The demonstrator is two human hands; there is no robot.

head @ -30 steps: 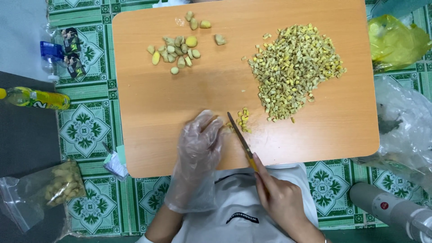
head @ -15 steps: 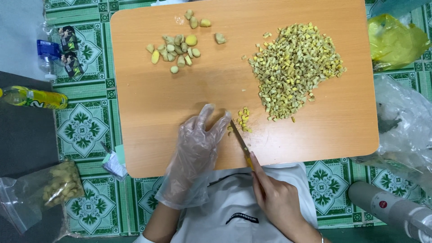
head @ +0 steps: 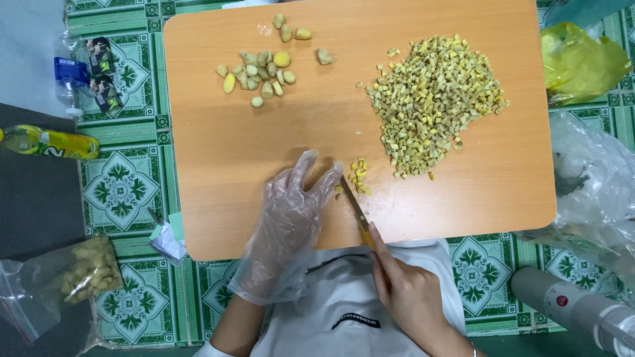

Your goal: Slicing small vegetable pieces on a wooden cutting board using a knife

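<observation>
Two hands work at a wooden cutting board (head: pixel 264 165).
Left hand (head: pixel 291 211), gloved, fingers spread, presses a ginger piece (head: pixel 338 190) beside the knife (head: pixel 355 206); right hand (head: pixel 407 294) fingers are clamped on its handle. Small diced bits (head: pixel 359 177) lie just beside the blade, the big pile (head: pixel 433 102) beyond.

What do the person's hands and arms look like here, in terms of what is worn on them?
The left hand wears a loose, crinkled, see-through plastic glove that ends in a baggy cuff just past the wrist. The right hand is bare, with no glove; a thin bangle shows at its wrist near the lower edge of the picture. Both forearms are bare, with no sleeves in view.
</observation>
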